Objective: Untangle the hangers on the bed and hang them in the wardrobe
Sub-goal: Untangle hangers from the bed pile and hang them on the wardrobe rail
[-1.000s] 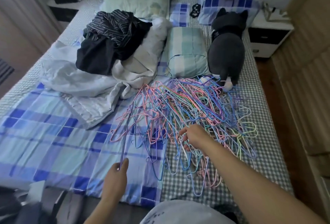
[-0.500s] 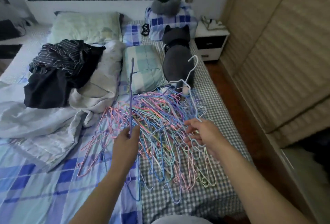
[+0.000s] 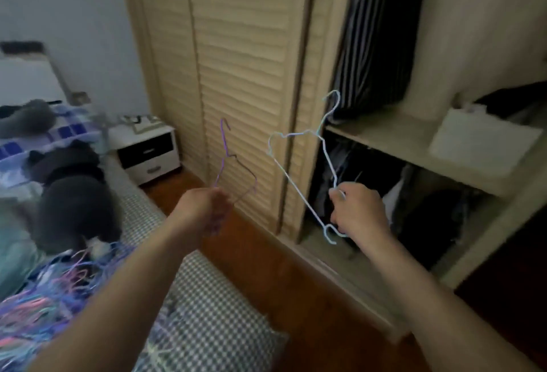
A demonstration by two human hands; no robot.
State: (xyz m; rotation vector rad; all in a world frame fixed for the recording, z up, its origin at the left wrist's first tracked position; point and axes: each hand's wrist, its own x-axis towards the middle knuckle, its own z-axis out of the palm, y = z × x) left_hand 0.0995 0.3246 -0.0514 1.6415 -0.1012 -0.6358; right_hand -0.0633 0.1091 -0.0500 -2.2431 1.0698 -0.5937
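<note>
Both hands have come up off the bed since half a second ago, each carrying a hanger away from the heap and toward the wardrobe. Her or his left hand (image 3: 207, 208) is curled round the lower part of a purple hanger (image 3: 233, 161), whose hook points up above the knuckles, in front of the slatted wardrobe door (image 3: 236, 75). To its right, well apart, the right hand (image 3: 356, 211) pinches one slanting arm of a pale blue-white hanger (image 3: 299, 176); that hanger is tilted, its hook rising above the hand toward the open part of the wardrobe (image 3: 384, 134), and one bent end hangs just below the wrist. Beyond the right hand, a shelf holds a pale box (image 3: 479, 140), a dark striped garment (image 3: 376, 40) hangs above it, and dark clothes fill the compartment underneath. Behind and below the left forearm lies the bed (image 3: 207, 297) with its checked sheet, and on it the tangled pile of coloured hangers (image 3: 50, 291). Farther back on the bed sits a dark plush toy (image 3: 77, 211), and past that a white nightstand (image 3: 148, 149) stands against the wall beside the wardrobe door. Motion blur softens the bed side.
</note>
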